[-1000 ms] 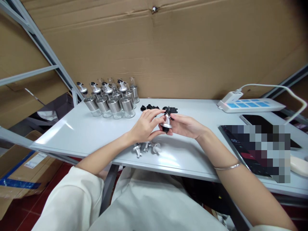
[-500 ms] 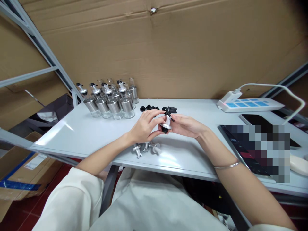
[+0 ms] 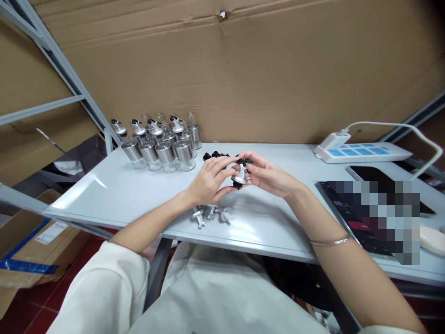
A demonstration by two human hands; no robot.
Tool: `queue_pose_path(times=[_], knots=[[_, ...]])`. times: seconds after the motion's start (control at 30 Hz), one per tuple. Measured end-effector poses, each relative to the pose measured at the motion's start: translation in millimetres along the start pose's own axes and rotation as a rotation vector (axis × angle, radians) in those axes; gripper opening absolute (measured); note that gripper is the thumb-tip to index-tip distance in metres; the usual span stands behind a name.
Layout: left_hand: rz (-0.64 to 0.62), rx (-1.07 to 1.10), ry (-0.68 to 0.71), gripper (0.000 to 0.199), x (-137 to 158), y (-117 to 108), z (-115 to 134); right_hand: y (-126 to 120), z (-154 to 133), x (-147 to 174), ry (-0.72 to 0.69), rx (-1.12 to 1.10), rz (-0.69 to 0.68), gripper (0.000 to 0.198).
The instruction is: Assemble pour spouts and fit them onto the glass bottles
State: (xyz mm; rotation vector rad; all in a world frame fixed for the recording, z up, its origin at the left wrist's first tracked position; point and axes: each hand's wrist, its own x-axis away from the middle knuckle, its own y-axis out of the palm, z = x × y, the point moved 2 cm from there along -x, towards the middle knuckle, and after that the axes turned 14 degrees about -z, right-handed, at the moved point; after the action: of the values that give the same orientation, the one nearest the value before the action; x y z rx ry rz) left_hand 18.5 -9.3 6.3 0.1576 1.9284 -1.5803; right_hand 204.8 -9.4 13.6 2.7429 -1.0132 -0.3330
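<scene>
A cream, loose-sleeved top [image 3: 222,292] is worn with a thin silver bangle [image 3: 332,242].

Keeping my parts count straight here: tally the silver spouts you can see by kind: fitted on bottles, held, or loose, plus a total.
Fitted spouts on front-row bottles: 4
Held spout, in the left hand: 1
Loose spouts on the table: 3
Total visible: 8

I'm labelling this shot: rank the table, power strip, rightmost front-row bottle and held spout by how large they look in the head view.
1. Table
2. Power strip
3. Rightmost front-row bottle
4. Held spout, though nearer the camera
</scene>
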Motion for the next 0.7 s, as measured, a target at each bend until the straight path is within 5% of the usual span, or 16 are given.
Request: queue_pose_path(times=[0.7], knots=[[-0.036,-0.01,-0.009,0.036,0.0,-0.3,-0.9,-0.9,-4.6,-1.5,-0.1,0.098,0.037,0.03]])
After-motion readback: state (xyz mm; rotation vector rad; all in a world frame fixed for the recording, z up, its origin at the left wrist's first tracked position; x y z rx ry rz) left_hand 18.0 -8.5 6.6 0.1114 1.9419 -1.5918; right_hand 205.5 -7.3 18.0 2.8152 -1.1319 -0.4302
